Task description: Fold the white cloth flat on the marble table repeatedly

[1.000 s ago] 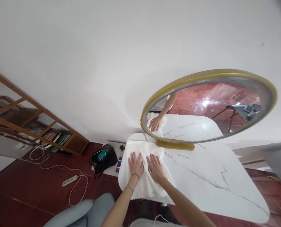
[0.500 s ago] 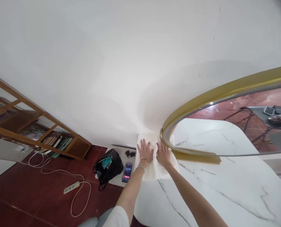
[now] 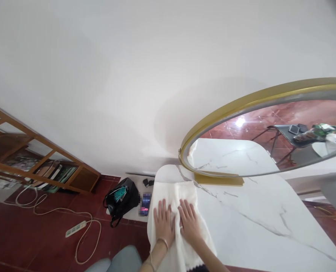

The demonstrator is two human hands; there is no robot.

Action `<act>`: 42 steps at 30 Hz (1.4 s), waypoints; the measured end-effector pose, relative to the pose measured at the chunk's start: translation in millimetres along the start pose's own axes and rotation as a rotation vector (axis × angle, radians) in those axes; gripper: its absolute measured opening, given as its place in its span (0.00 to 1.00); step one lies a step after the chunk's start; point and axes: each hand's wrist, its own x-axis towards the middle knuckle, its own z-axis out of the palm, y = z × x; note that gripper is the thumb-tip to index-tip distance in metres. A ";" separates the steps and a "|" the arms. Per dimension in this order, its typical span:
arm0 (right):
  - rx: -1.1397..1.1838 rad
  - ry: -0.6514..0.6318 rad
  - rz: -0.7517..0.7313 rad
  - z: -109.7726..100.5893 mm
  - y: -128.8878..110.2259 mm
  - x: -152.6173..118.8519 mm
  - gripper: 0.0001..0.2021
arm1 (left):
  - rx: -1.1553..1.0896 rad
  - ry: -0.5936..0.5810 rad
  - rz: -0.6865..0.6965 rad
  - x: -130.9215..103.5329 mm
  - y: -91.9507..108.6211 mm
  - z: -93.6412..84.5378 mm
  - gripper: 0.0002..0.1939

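Note:
A white cloth (image 3: 185,189) lies on the left end of the white marbled table (image 3: 241,234), reaching down to its near edge. My left hand (image 3: 164,223) rests flat on the cloth with its fingers spread. Beside it, my right hand (image 3: 189,223) also presses flat on the cloth, fingers apart. Between the two hands the cloth rises in a raised fold. Behind them, the gold-framed mirror (image 3: 221,113) stands on a gold base (image 3: 219,179) on the table.
Left of the table, a black bag (image 3: 125,204) and a phone (image 3: 144,204) lie on a low light surface. A power strip (image 3: 76,229) with a looping cord lies on the red floor. A wooden shelf (image 3: 83,177) stands against the wall.
Both hands have drawn back toward me with the cloth, away from the mirror. The table's back left corner now shows. The view has shifted to the right.

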 end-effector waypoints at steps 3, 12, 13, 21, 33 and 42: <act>0.014 0.047 -0.033 1.0 -9.2 -27.6 0.26 | 0.023 0.030 -0.043 -34.5 3.8 4.5 0.25; 0.042 0.119 0.055 -6.4 12.9 -30.0 0.20 | 0.054 0.090 -0.023 -23.0 23.8 29.1 0.26; 0.035 0.115 0.072 -11.9 23.7 -30.2 0.21 | 0.043 0.088 0.005 -16.2 33.0 32.5 0.26; -0.105 0.136 0.147 -51.7 149.7 -66.9 0.24 | -0.039 0.021 0.194 30.8 156.2 63.1 0.26; -0.223 0.231 0.378 -98.5 321.9 -172.5 0.29 | -0.158 -0.050 0.456 53.6 362.5 112.4 0.30; -0.283 0.172 0.550 -87.4 433.9 -98.0 0.26 | -0.236 -0.127 0.402 173.8 415.7 132.0 0.28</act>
